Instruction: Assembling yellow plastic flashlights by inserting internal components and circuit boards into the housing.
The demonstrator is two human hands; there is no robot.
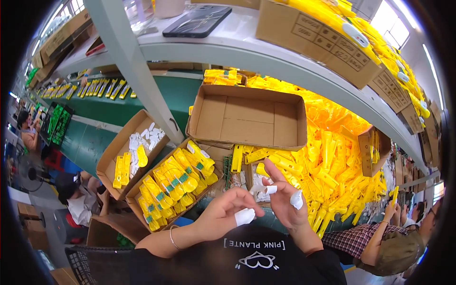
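My left hand (230, 209) is raised in front of my chest, fingers loosely bent, with a white wrap on the thumb. Just beside it, my right hand (289, 199) has its fingers apart, one pointing up, with white wraps on two digits. I see nothing held in either. Behind the hands are small white parts (260, 185) and a yellow plastic housing (237, 159). To the left, a cardboard box (135, 199) holds rows of yellow pieces (171, 183) with green boards and dark wires.
A shallow cardboard box (247, 114) lies beyond my hands. A heap of yellow housings (327, 161) spreads to the right. Another box (111, 166) holds white parts and yellow pieces. Overhead, a shelf (228, 50) carries a phone (197, 21); a post (135, 61) supports it. Co-workers sit both sides.
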